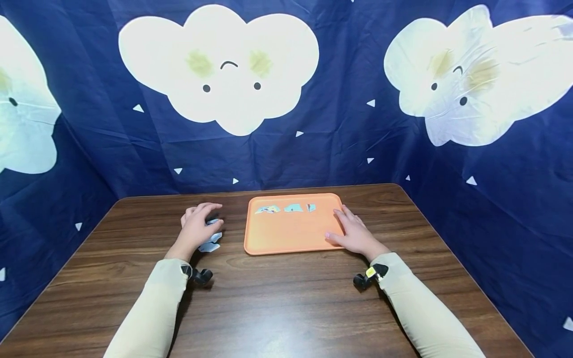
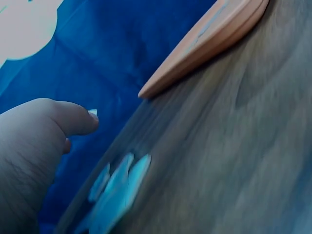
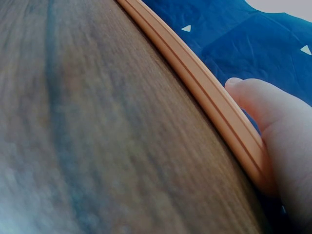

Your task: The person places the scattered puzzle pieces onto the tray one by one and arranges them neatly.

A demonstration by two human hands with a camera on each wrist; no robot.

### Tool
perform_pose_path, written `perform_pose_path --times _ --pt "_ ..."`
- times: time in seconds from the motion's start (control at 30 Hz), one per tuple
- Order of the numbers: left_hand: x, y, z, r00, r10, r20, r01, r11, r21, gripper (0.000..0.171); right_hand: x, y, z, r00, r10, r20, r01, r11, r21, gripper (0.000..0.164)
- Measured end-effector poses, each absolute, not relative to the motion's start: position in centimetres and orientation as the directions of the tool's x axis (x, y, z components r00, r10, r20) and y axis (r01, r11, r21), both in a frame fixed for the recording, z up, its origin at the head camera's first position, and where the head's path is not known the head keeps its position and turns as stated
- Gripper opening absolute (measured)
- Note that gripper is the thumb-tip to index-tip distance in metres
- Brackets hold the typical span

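Observation:
My left hand (image 1: 197, 227) hovers over several thin, jagged, light blue pieces (image 1: 209, 247) on the table, left of the orange tray (image 1: 286, 232). Its thumb and fingers are spread apart with nothing between them. In the left wrist view the blue pieces (image 2: 122, 187) lie close together below the thumb (image 2: 75, 117). Three printed pieces form a row along the tray's far side: a colourful one (image 1: 267, 209), a light blue one (image 1: 293, 208) and a small one (image 1: 311, 207). My right hand (image 1: 353, 233) rests on the tray's right edge, fingers spread, thumb over the near right corner.
The wood-grain table (image 1: 277, 308) ends at a dark blue curtain (image 1: 349, 149) with white clouds, which rises behind it and along both sides. Small black cameras sit on both wrists, the left camera (image 1: 203, 276) and the right camera (image 1: 361, 282) low over the table.

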State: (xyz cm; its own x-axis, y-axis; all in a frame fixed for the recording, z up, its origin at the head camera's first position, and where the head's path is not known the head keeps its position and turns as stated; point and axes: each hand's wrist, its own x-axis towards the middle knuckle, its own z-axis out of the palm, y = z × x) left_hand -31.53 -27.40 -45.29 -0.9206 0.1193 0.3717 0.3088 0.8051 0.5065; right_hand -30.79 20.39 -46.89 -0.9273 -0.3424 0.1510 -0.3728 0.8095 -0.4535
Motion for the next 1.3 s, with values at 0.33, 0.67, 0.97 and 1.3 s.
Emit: perform_pose_path --times 0.33,0.67,0.97,1.3 --pt "-31.0 -29.6 -46.6 -0.937 0.128 0.325 0.285 0.817 0.501 0.048 -30.8 20.3 -46.9 -0.928 -0.340 0.152 -0.372 0.813 -0.448 0.092" --pt "-31.2 -30.4 -47.3 -0.961 0.111 0.255 0.229 0.836 0.499 0.048 -30.9 20.4 -47.1 -0.927 -0.342 0.154 -0.374 0.813 -0.447 0.092" --pt "-31.4 -30.3 -47.3 -0.961 0.097 0.257 0.215 0.850 0.481 0.042 -30.7 20.3 -46.6 -0.930 -0.338 0.144 -0.366 0.816 -0.448 0.091" --pt "-31.5 -30.2 -47.2 -0.948 0.107 0.299 0.242 0.853 0.463 0.040 -30.8 20.4 -46.9 -0.928 -0.340 0.151 -0.371 0.816 -0.443 0.092"
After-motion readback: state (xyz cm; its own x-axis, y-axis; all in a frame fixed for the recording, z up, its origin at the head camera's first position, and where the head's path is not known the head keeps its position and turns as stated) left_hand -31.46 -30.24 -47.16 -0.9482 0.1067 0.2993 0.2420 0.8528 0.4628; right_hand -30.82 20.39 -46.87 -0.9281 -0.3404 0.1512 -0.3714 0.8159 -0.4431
